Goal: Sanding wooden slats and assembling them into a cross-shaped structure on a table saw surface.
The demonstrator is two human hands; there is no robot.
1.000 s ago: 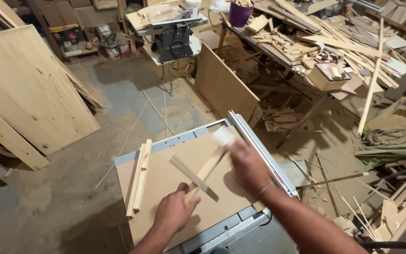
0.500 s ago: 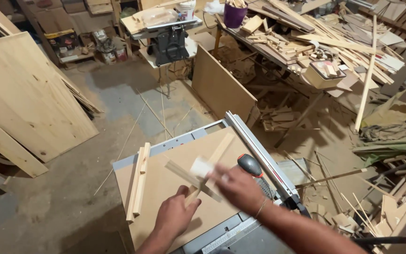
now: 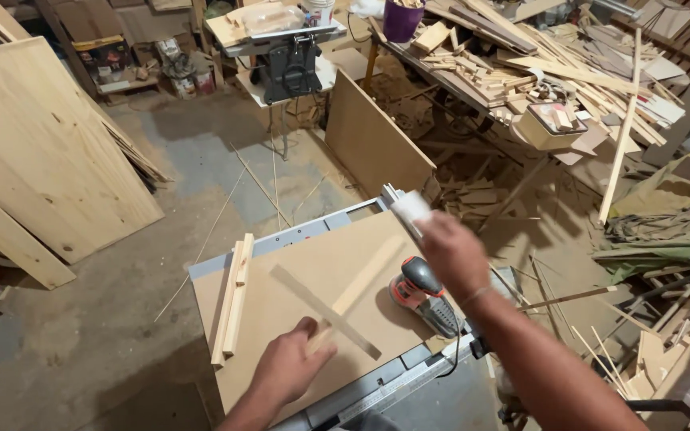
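On the board (image 3: 297,295), left hand (image 3: 287,369) pins a wooden strip (image 3: 361,286).

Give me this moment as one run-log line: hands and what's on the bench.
left hand: pins wood strip to board | right hand: raised, holds white pad | sander: on board, untouched | wood slats: left

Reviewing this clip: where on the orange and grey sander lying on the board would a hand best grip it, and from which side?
Probably on the orange domed top of the sander, coming from above. It lies apart from both hands on the brown board, with its rounded top facing up and bare. Its grey body tapers toward the near right edge, where the cord leaves, so approaching from the right hand side looks clearest.
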